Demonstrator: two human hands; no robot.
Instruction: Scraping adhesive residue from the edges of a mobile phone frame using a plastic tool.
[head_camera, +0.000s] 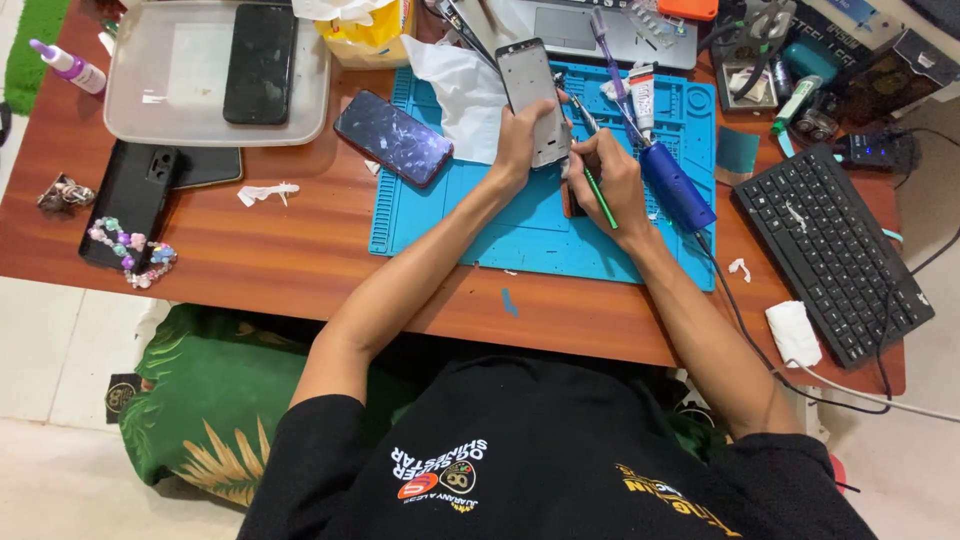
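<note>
Over a blue work mat (480, 220), my left hand (520, 140) holds a phone frame (535, 95) upright by its lower end. My right hand (612, 180) grips a thin green-handled tool (600, 197), and the tool's tip touches the frame's lower right edge. A second phone with a cracked dark screen (392, 137) lies on the mat's left edge. A white tissue (465, 92) sits just behind my left hand.
A blue-handled soldering tool (672, 183) lies on the mat at right, its cord trailing off the table. A black keyboard (832, 252) stands at the right, a clear tray (160, 75) holding a dark phone at back left, a black phone case (130, 195) with a bead strap at the left.
</note>
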